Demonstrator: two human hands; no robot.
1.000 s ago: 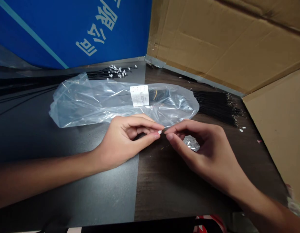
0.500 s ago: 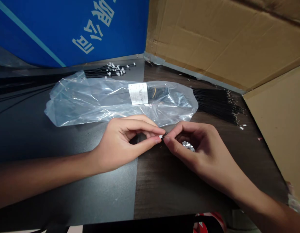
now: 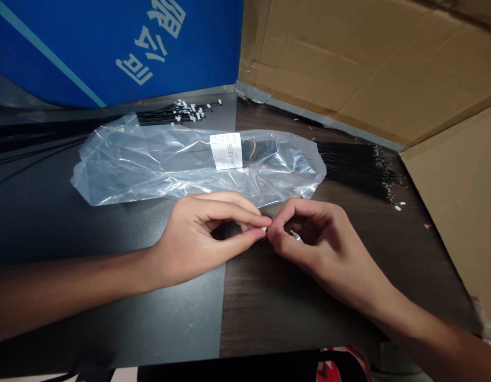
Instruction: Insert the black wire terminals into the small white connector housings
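Left hand (image 3: 193,241) and right hand (image 3: 321,249) meet at centre, left fingertips (image 3: 258,225) pinching a tiny white connector (image 3: 264,229), right fingertips (image 3: 269,232) closed against it, near the far-lying clear plastic bag (image 3: 190,167) with black wires (image 3: 357,170) fanning out beyond it.

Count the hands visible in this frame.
2: the person's left hand at centre-left and right hand just right of it, fingertips meeting at a small white connector in front of the plastic bag. No other hands show.
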